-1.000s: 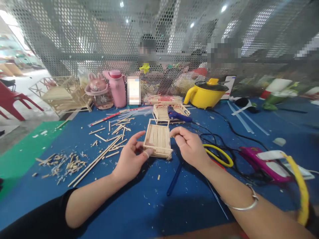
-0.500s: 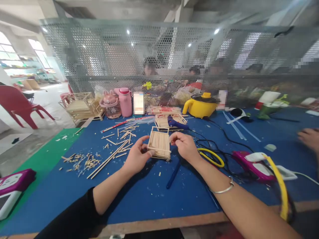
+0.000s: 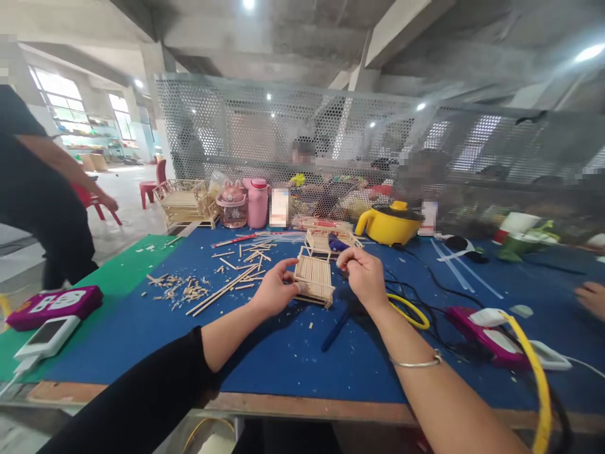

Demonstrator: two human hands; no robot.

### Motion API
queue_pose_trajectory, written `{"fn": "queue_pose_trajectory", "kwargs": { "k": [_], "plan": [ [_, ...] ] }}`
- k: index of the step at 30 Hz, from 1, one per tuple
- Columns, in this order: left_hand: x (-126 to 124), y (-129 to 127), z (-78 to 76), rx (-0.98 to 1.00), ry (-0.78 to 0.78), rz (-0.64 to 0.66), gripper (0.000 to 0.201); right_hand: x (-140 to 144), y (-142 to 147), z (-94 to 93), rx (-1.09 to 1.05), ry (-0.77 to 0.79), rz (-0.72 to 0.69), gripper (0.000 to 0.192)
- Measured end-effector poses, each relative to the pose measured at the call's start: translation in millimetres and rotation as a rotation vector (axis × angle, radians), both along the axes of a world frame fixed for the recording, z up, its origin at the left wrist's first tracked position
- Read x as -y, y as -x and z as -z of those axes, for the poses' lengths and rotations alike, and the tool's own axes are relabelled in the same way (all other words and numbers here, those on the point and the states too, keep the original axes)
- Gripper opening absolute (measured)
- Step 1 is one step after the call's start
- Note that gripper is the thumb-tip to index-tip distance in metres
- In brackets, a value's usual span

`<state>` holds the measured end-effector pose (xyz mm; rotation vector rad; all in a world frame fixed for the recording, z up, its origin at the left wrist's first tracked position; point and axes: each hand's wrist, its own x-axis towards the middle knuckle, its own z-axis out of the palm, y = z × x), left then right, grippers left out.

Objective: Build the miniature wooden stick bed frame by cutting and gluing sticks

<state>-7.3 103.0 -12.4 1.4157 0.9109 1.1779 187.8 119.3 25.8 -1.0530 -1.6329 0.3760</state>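
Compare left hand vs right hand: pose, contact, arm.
The left hand holds the stick frame by its side; the right hand sits beside it, fingers curled, apparently not touching.
A black sleeve shows on the left arm; the right forearm is bare except for a bangle.
Shared: both ungloved, over the blue table.

The left hand (image 3: 278,289) grips the near left edge of a small slatted stick frame (image 3: 313,274) above the blue table (image 3: 283,372), while the right hand (image 3: 363,274), fingers curled together, is just beside its right side; whether it pinches anything is too small to tell. Behind the frame, a blue glue gun (image 3: 336,244) rests at a second stick piece (image 3: 319,241). Loose sticks (image 3: 253,255) and scraps (image 3: 182,289) lie to the left. A pink flask (image 3: 257,203) and a yellow pot (image 3: 390,226) stand before a perforated screen (image 3: 236,126); another person's hand (image 3: 593,296) shows at the right edge.
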Motion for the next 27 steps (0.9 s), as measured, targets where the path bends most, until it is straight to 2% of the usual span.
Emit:
{"fn": "queue_pose_trajectory", "kwargs": {
  "k": [3,7,9,15,27],
  "plan": [
    [1,1,-1.2,0.001,-0.013,-0.009,0.060,5,-3,2.1,0.041,0.063,-0.075,0.017],
    [3,3,-3.4,0.011,-0.027,-0.015,0.060,11,7,2.6,0.206,0.169,-0.262,0.023],
    [4,5,-4.1,0.014,-0.032,-0.014,0.059,13,11,3.9,0.261,0.194,-0.304,0.025],
    [6,7,-5.6,0.014,-0.033,-0.014,0.058,15,16,6.9,0.259,0.166,-0.303,0.042],
    [4,7,-3.9,-0.032,-0.032,-0.017,0.062,21,29,9.5,0.297,0.156,-0.206,0.035]
  ]
}}
